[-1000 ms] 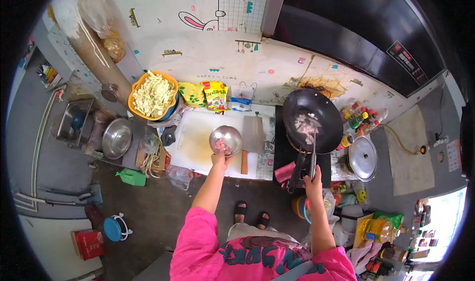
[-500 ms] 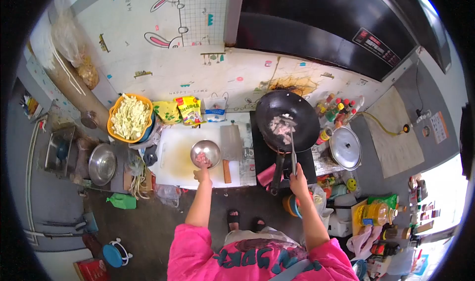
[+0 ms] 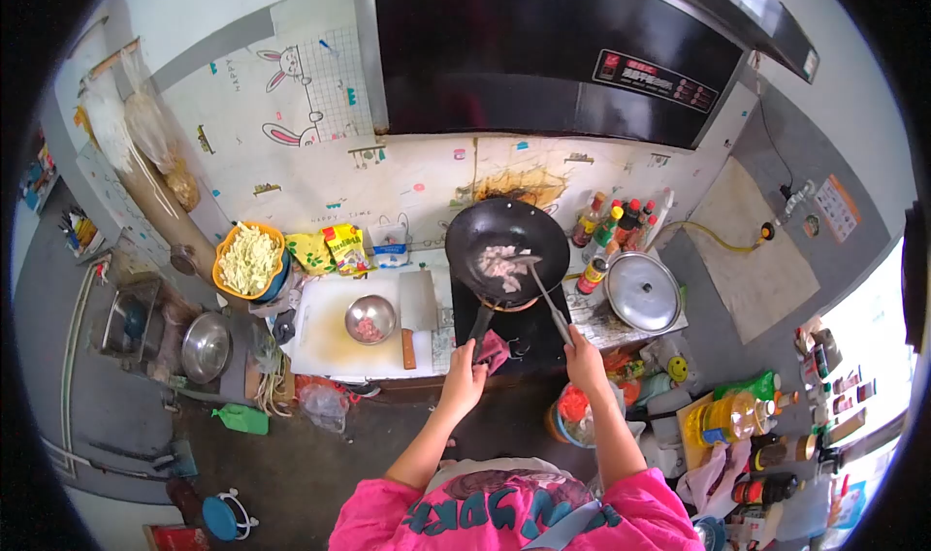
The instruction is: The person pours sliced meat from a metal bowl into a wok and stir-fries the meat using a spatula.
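A black wok (image 3: 464,236) stands on the stove, with pale pink meat pieces (image 3: 502,262) in its bottom. My left hand (image 3: 465,376) is closed round the end of the wok handle (image 3: 482,326), close to a dark pink cloth (image 3: 494,352). In my right hand (image 3: 583,357) is a metal spatula (image 3: 550,304), its blade among the meat in the wok. To the left, a steel bowl (image 3: 387,310) holding pinkish meat rests on a white cutting board (image 3: 320,310). Beside the bowl lies a cleaver (image 3: 418,302) with a wooden handle.
A lidded pot (image 3: 643,293) and several sauce bottles (image 3: 621,226) stand right of the stove. An orange basket of pale cut vegetables (image 3: 250,260) and seasoning bags (image 3: 346,250) are at the back left. The range hood (image 3: 543,56) hangs above. A steel basin (image 3: 206,347) sits far left.
My left hand has left the steel bowl and moved right to take hold of the wok handle. The spatula stays in my right hand, in the wok. The view has shifted.
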A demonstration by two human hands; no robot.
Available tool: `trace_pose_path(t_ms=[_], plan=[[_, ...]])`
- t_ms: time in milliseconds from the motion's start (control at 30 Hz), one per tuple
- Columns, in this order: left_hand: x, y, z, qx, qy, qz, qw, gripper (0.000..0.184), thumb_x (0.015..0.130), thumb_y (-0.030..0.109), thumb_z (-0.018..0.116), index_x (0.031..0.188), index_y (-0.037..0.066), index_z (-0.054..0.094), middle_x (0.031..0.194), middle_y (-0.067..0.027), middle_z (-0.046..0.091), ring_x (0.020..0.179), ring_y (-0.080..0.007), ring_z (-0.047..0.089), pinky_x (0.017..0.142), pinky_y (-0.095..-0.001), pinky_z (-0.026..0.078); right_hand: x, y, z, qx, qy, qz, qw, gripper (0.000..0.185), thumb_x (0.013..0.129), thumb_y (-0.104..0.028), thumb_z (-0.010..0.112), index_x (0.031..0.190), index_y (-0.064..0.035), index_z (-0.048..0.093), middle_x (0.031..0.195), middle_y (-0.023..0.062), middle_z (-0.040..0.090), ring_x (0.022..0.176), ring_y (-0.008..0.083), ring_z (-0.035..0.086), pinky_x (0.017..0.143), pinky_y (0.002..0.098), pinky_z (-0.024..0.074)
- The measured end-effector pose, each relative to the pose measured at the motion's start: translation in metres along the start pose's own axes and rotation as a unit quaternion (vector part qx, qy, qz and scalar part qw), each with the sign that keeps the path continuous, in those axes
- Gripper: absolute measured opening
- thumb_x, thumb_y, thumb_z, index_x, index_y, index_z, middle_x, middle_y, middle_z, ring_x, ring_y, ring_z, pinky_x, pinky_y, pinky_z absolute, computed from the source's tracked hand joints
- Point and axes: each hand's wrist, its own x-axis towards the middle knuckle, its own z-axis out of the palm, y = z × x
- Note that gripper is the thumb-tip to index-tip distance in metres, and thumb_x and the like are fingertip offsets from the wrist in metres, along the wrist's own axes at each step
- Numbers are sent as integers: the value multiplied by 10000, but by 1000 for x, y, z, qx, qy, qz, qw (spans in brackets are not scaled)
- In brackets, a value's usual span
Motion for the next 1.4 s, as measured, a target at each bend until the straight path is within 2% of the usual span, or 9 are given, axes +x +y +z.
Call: trace_pose_path(t_ms=[233, 433, 667, 833, 867, 900, 967, 1167, 1400], plan=[[1, 31, 14, 181, 19, -130, 975, 507, 821, 59, 506, 1281, -45, 318, 1085, -253, 462, 957, -422, 502, 810, -430, 440, 17, 21, 5, -67, -58, -34, 995, 445, 813, -144, 536, 1242, -47, 467, 792, 263, 609, 764, 415, 599, 691, 478, 481], [6, 31, 30, 254, 78, -142, 953, 439, 809, 41, 508, 1229, -36, 405, 974, -247, 504, 891, -405, 519, 771, -441, 438, 43, 36, 28, -69, -71, -31, 995, 468, 814, -149, 519, 1259, -28, 435, 825, 265, 601, 764, 419, 598, 700, 482, 486], [2, 50, 25, 272, 25, -164, 948, 415, 781, 126, 569, 1160, -4, 461, 956, -222, 549, 867, -387, 558, 731, -452, 458, 38, 52, 31, -57, -118, -23, 991, 483, 823, -158, 488, 1282, -38, 399, 911, 248, 595, 829, 400, 596, 733, 464, 484], [37, 57, 20, 232, -77, -268, 932, 498, 693, 236, 652, 1088, -3, 467, 959, -233, 595, 909, -385, 581, 781, -457, 467, 31, 47, 21, -60, -109, -24, 992, 453, 819, -158, 494, 1252, -40, 434, 875, 242, 617, 819, 389, 606, 721, 458, 493], [40, 14, 32, 219, -46, -199, 954, 452, 670, 252, 694, 976, -30, 517, 836, -221, 622, 772, -344, 633, 662, -431, 508, 29, 44, 21, -58, -98, -21, 993, 447, 819, -162, 503, 1244, -37, 444, 875, 243, 619, 822, 383, 608, 725, 459, 492], [50, 1, 32, 24, -145, -357, 922, 334, 697, 242, 703, 799, -42, 559, 677, -171, 614, 541, -254, 619, 462, -369, 487, 24, 41, 21, -56, -100, -17, 993, 451, 817, -159, 507, 1247, -37, 442, 876, 243, 619, 822, 383, 607, 727, 459, 491], [51, -14, 40, -149, -148, -428, 879, 302, 733, 228, 695, 670, -36, 563, 543, -102, 570, 390, -172, 533, 340, -303, 402, 19, 37, 20, -54, -101, -9, 993, 462, 813, -153, 515, 1253, -38, 437, 878, 242, 618, 824, 384, 606, 730, 459, 488], [30, -11, 41, -10, -127, -374, 919, 267, 762, 232, 671, 685, -2, 569, 491, -73, 535, 374, -171, 504, 359, -318, 369, -3, 45, 9, 5, 3, -36, 999, 440, 809, -140, 530, 1238, -59, 471, 832, 265, 606, 804, 422, 582, 734, 475, 462], [20, -6, 42, -5, -116, -354, 928, 297, 777, 264, 660, 703, -7, 563, 503, -94, 542, 373, -193, 509, 360, -332, 381, -12, 41, -11, -21, -46, -29, 998, 441, 806, -135, 532, 1238, -70, 471, 848, 265, 606, 811, 419, 584, 745, 469, 463]])
